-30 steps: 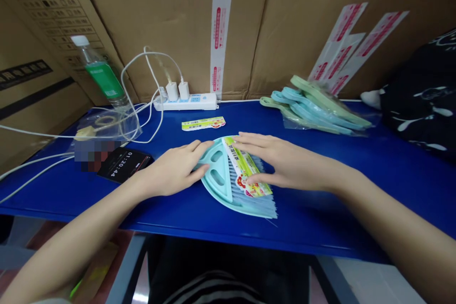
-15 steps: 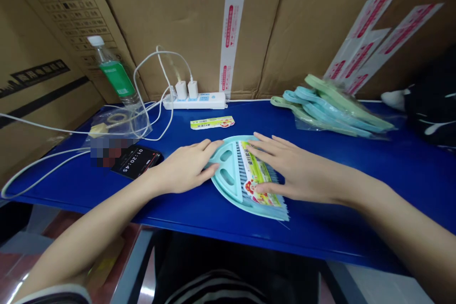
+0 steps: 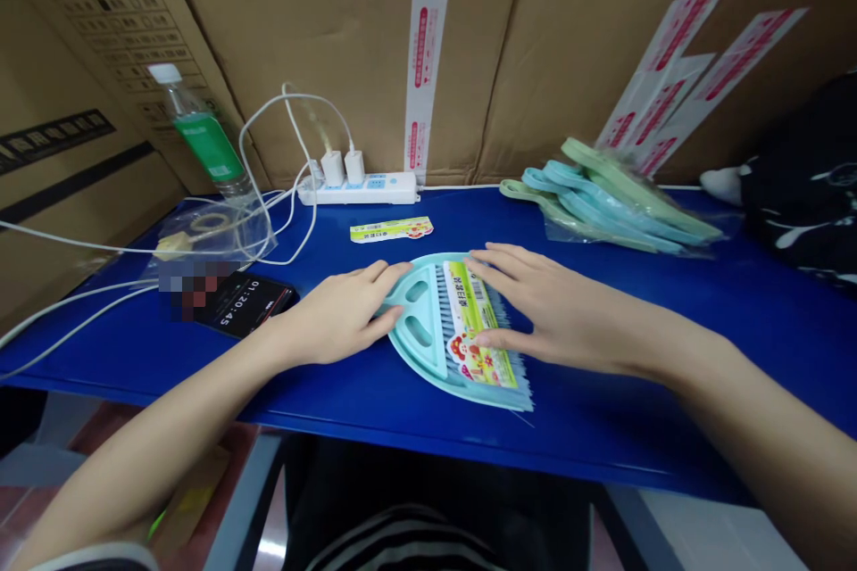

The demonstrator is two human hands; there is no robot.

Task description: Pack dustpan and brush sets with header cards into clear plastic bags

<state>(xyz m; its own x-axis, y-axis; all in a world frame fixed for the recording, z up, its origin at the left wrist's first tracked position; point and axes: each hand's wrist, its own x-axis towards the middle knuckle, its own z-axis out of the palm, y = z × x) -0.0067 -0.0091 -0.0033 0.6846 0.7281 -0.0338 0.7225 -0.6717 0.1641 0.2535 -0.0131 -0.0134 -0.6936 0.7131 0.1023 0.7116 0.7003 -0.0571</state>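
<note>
The pale blue brush (image 3: 419, 335) lies flat on the blue tabletop (image 3: 603, 415), near its front edge. The left hand (image 3: 338, 319) rests against the round plastic rim. Its fingers (image 3: 388, 272) are loosely bent and touch the rim but are not closed around it. The right hand (image 3: 566, 314) lies open on the bristles, fingers stretched flat, and its thumb presses the colourful label (image 3: 478, 330). A second label (image 3: 391, 230) lies just behind the brush, and a phone (image 3: 241, 303) lies to the left.

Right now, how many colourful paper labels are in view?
2. One label lies on the brush under the right hand; a second label lies on the table before the power strip. More may be hidden.
</note>
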